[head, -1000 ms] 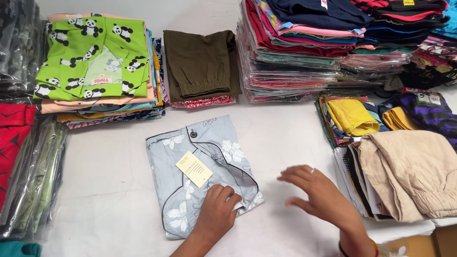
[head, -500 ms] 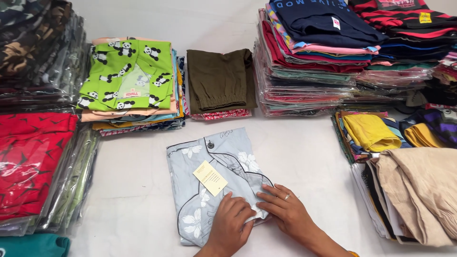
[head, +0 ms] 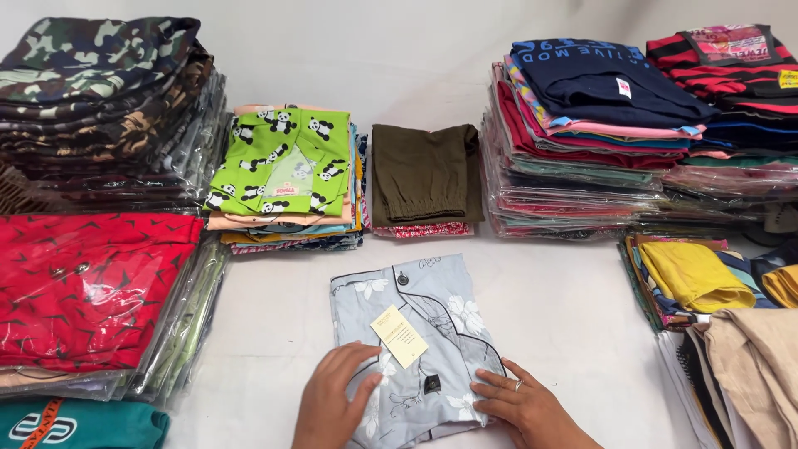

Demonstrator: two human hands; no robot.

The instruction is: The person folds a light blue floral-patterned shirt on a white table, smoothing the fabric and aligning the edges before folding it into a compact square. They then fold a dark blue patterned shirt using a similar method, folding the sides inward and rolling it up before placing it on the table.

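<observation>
A folded light grey-blue garment (head: 424, 328) with white flowers, a dark button and a cream paper tag (head: 399, 336) lies on the white table (head: 565, 308) in front of me. My left hand (head: 332, 399) rests flat on its lower left part, fingers spread. At the lower right corner, my right hand (head: 524, 403), with a ring on one finger, presses on the edge. Neither hand grips anything.
Stacks of folded clothes ring the table: camouflage (head: 100, 91) and red bagged piles (head: 83, 283) on the left, a green panda shirt stack (head: 283, 166), olive trousers (head: 424, 175), tall bagged piles (head: 598, 133) at the back right, yellow (head: 690, 274) and beige garments (head: 756, 366) on the right.
My right hand has come in from the right and settled on the garment's lower right corner. My left hand stays on it. The view has shifted, showing more of the left piles.
</observation>
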